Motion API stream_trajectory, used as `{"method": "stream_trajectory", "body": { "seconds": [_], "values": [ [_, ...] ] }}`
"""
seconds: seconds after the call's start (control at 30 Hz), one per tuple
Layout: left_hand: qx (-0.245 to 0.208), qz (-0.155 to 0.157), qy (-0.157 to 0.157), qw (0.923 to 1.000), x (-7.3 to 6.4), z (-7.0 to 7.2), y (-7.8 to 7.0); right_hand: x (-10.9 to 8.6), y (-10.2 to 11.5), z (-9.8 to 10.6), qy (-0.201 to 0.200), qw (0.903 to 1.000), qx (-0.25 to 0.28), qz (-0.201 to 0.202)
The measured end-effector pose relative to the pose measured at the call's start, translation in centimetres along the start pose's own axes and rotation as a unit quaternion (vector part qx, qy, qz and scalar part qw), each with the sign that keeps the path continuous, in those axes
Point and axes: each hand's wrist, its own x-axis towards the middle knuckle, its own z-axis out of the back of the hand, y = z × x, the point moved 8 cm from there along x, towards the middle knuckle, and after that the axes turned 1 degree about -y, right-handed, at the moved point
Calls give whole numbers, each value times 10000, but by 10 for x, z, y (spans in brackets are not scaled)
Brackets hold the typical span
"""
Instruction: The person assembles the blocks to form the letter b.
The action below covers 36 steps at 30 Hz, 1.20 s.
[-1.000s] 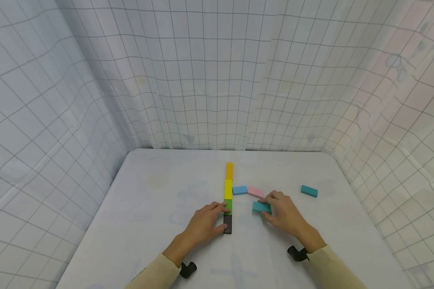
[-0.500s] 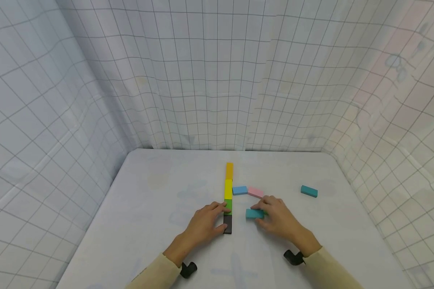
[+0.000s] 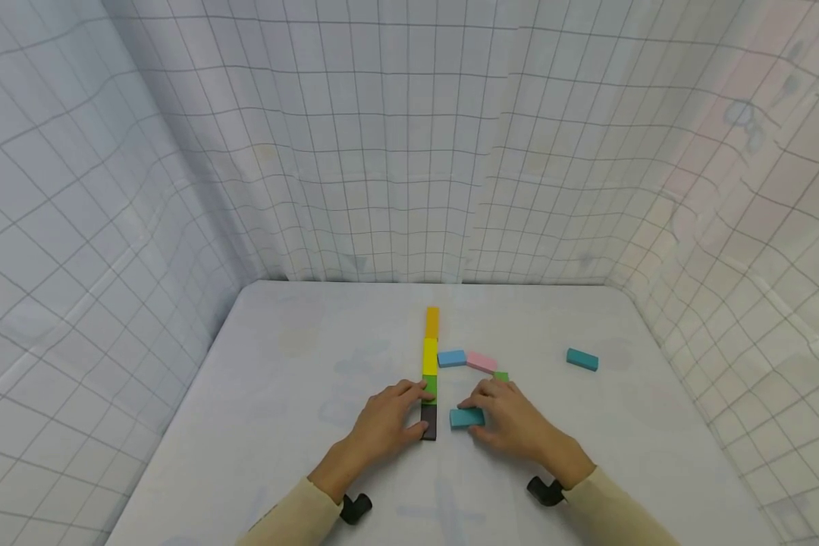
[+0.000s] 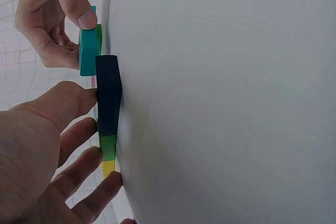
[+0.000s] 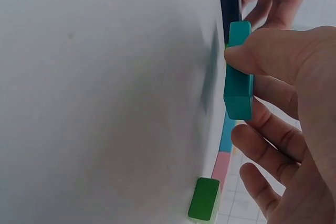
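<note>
A row of end-to-end blocks runs away from me: a black block (image 3: 429,422), a green block (image 3: 431,387), a yellow block (image 3: 430,356) and an orange block (image 3: 433,322). My left hand (image 3: 385,417) lies along the row's left side, its thumb touching the black block and its fingertips resting at the green one. Between thumb and fingers, my right hand (image 3: 515,425) pinches a teal block (image 3: 467,418), just right of the black block. In the right wrist view the teal block (image 5: 239,82) is held over the table, with a shadow beside it.
A blue block (image 3: 452,359) extends right from the yellow one, followed by a pink block (image 3: 481,362). Another green block (image 3: 501,376), partly hidden by my right hand, lies at its end. A second teal block (image 3: 582,359) lies farther right on the white table (image 3: 300,341).
My right hand has moved left and toward me with the teal block, nearing the black block. The green block behind that hand has come into view. My left hand stays in place.
</note>
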Motion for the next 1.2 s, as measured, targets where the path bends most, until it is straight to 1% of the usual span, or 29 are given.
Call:
{"method": "stream_trajectory", "body": {
  "seconds": [0.2, 0.43, 0.77, 1.2],
  "values": [
    [-31, -11, 14, 10000, 1, 0, 1, 2, 5, -5, 143, 9998, -23, 103],
    [-68, -44, -10, 10000, 1, -1, 1, 4, 8, -9, 282, 9994, 111, 153],
    [-38, -165, -57, 9998, 1, 2, -2, 4, 15, -11, 197, 9987, 195, 439],
    [-97, -128, -23, 9999, 0, 2, -1, 6, 23, -9, 150, 9976, 319, 598]
  ]
}}
